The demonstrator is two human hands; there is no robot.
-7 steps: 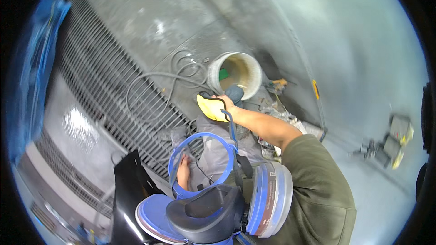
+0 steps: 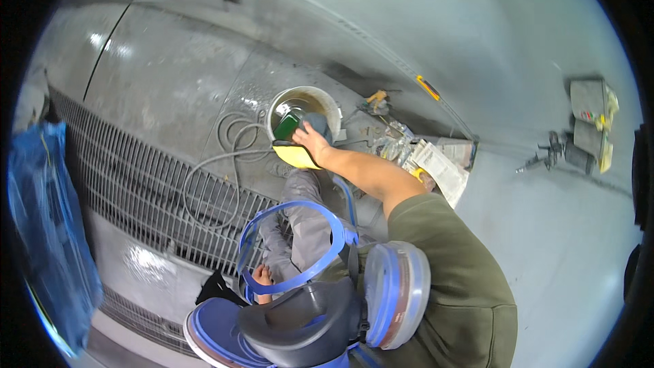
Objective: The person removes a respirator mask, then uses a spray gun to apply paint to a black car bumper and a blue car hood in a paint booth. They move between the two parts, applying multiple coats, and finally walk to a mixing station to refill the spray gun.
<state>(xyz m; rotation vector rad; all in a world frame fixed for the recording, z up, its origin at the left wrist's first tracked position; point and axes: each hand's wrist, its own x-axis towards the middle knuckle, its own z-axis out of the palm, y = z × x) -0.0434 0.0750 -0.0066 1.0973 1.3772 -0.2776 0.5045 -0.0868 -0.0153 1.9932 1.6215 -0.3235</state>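
Observation:
My right hand (image 2: 311,139) reaches forward to the near rim of a pale bucket (image 2: 336,110), fingers closed round a cloth (image 2: 296,156). One side of the cloth is yellow with a black edge; a dark grey bunch of it shows past my fingers over the bucket mouth. Inside the bucket lies a green piece (image 2: 286,125) in what looks like liquid. My left hand (image 2: 261,282) is low by my grey trouser leg (image 2: 304,208), seen through the blue visor frame of a respirator mask (image 2: 300,324). Its fingers look stretched out, though the mask partly hides it.
A hose (image 2: 235,177) loops beside the bucket onto a metal floor grate (image 2: 163,180). Crumpled papers (image 2: 439,170) lie along the grey wall at the right. Blue plastic sheeting (image 2: 51,225) hangs at the far left. A black panel (image 2: 216,287) shows behind the mask.
My view has turned, so bucket and grate sit further left. My right hand has come closer over the bucket rim with the cloth. Less of the black panel shows.

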